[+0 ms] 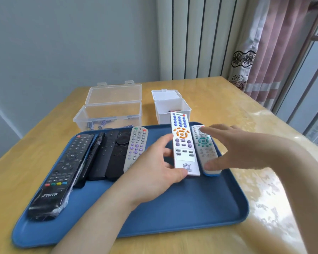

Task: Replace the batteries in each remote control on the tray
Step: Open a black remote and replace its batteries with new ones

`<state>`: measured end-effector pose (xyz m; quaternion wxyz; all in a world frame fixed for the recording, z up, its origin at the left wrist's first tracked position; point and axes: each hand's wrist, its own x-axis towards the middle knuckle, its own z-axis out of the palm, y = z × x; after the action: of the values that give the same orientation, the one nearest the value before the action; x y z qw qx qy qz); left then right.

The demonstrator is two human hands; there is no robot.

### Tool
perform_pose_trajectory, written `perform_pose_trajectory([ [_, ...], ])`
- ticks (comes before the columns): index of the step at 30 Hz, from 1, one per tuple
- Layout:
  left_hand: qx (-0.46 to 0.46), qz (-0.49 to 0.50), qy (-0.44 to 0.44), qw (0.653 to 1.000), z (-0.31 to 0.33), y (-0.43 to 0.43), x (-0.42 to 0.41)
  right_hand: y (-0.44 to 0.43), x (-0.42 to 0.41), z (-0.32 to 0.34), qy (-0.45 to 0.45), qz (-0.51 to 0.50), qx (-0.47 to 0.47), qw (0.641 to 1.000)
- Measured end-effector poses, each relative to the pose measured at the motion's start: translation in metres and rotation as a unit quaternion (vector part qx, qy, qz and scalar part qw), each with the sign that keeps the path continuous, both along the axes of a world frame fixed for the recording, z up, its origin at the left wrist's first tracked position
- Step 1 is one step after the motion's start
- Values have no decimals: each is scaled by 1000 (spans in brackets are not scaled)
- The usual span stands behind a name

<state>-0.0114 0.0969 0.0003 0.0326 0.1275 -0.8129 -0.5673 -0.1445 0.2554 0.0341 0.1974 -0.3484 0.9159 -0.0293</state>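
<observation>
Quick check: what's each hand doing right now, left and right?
Left hand: fingers curled round the white remote, holding it.
Right hand: open, fingers spread over the grey remote; contact cannot be told.

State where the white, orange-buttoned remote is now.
Head view, right of centre: the left hand grips the white remote over the blue tray, beside the teal-buttoned remote under the right hand.

You see a blue tray (191,208) and a black remote (59,173). The white remote (184,158) has orange & blue btns (181,133). The curtain (275,52) is pink w/ black flowers.
</observation>
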Motion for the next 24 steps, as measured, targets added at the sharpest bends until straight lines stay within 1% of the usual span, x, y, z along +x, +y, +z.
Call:
perform_pose_trajectory([
  [3, 1, -1, -16, 1000, -4, -3, -1, -4, 3, -7, 17, 22, 35, 999],
  [7, -27, -28, -41, 998, -6, 1, -2, -5, 1, -9, 23, 27, 26, 999],
  [10, -137, -64, -36, 988, -6, 4, -3, -4, 1, -8, 28, 23, 24, 999],
  [11, -176, -61, -35, 982, -8, 5, -3, -4, 0, -8, 30, 24, 23, 999],
  [13, -224, -39, -37, 973, -8, 5, -3, -5, 0, -9, 27, 22, 12, 999],
  [18, -285, -46, -43, 956, -11, 7, -3, -4, -2, -8, 21, 29, -6, 999],
  [21, -315, -53, -31, 947, -12, 9, -4, -4, -4, -8, 18, 25, -61, 998],
  [24, -345, -53, -19, 937, -14, 13, -6, -8, -7, -11, 33, 22, -105, 994],
])
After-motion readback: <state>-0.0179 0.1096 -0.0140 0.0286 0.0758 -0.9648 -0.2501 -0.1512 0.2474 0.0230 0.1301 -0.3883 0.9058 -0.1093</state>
